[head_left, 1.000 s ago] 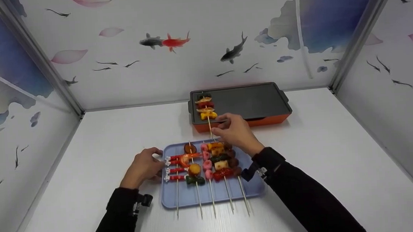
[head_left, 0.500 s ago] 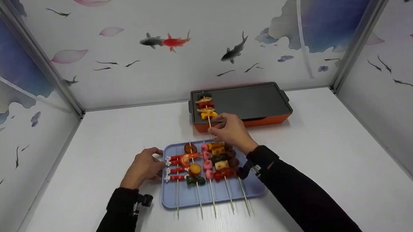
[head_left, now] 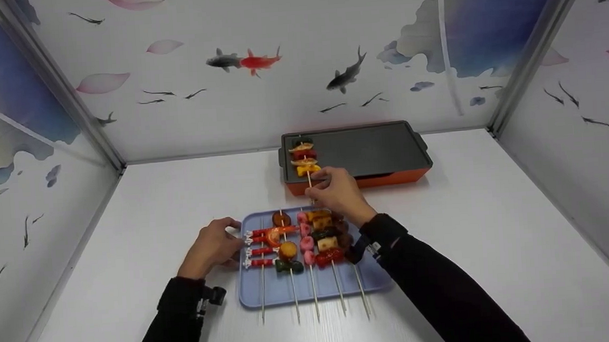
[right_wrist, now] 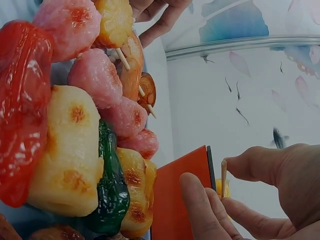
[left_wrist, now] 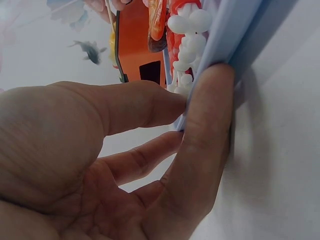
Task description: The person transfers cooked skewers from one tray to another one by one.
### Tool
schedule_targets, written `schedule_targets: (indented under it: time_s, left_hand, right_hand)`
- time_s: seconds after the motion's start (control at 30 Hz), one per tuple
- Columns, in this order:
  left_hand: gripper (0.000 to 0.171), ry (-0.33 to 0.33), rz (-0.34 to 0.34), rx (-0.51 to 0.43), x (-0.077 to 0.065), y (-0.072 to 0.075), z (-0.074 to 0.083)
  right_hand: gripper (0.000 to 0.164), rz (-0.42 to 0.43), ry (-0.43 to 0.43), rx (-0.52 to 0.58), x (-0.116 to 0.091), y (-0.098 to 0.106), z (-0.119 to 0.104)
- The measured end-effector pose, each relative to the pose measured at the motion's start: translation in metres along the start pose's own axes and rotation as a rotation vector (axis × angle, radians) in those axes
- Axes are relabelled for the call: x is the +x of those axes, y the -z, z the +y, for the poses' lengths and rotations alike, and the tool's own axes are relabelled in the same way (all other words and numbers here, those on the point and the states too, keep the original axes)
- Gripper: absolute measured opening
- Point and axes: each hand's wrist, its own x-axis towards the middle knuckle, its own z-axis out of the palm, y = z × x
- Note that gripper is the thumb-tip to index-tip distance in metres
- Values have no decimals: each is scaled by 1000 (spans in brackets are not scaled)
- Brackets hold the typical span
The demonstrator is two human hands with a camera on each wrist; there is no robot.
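At the left rim of a blue tray (head_left: 248, 296), my left hand (head_left: 214, 248) pinches the edge between thumb and fingers; the left wrist view shows the thumb (left_wrist: 145, 105) against the rim. My right hand (head_left: 340, 192) pinches the bare wooden stick of a food skewer (head_left: 303, 155). Its yellow, red and dark green pieces lie on the left end of a black griddle plate (head_left: 366, 148), while the stick sticks out over the front edge. In the right wrist view, the stick's end (right_wrist: 224, 172) shows between thumb and fingertips.
Several other skewers lie side by side on the tray, among them pink balls (head_left: 307, 243), red-and-white sticks (head_left: 261, 251) and mixed vegetables (head_left: 326, 243). Their sticks overhang the tray's near edge. The griddle's orange base (head_left: 400, 177) stands close to the patterned back wall (head_left: 300, 97).
My right hand has slid slightly left along with its forearm, its fingers closer around the stick. The skewer stays on the griddle, and the left hand has not moved.
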Motion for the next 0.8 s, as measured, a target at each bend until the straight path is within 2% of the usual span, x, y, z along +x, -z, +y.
schedule_targets:
  time_s: [0.23, 0.4, 0.63, 0.8]
  left_hand:
    - [47, -21, 11, 2, 1, 0, -1]
    - [48, -9, 11, 11, 2, 0, 0]
    - [48, 6, 7, 8, 3, 0, 0]
    - [48, 13, 13, 16, 4, -1, -1]
  right_hand:
    - [44, 19, 2, 15, 1, -1, -1]
    - [42, 34, -7, -15, 1, -1, -3]
    - [40, 34, -17, 24, 2, -1, -6]
    - [38, 41, -36, 11, 3, 0, -7]
